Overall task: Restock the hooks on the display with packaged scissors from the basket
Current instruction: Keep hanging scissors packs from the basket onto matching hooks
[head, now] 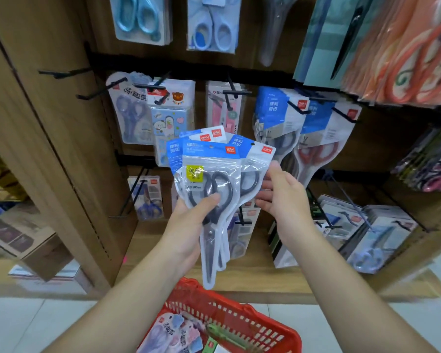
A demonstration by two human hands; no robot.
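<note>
My left hand (189, 222) grips a fanned stack of several blue-and-white packs of black-handled scissors (211, 189), thumb across the front pack. My right hand (281, 197) touches the right edge of the rearmost pack with relaxed fingers and thumb. The packs are held in front of the display's middle row. The same kind of blue packs (280, 118) hang on a black hook (299, 109) just to the upper right. The red basket (239, 322) sits on the floor below my arms with several other scissor packs (173, 332) inside.
Bare black hooks (99, 91) stick out at the left of the middle row. Other scissor packs hang above (211, 24), beside (173, 115) and below (374, 233). A wooden side panel (51, 138) bounds the bay on the left. Colourful sheets (397, 47) hang at upper right.
</note>
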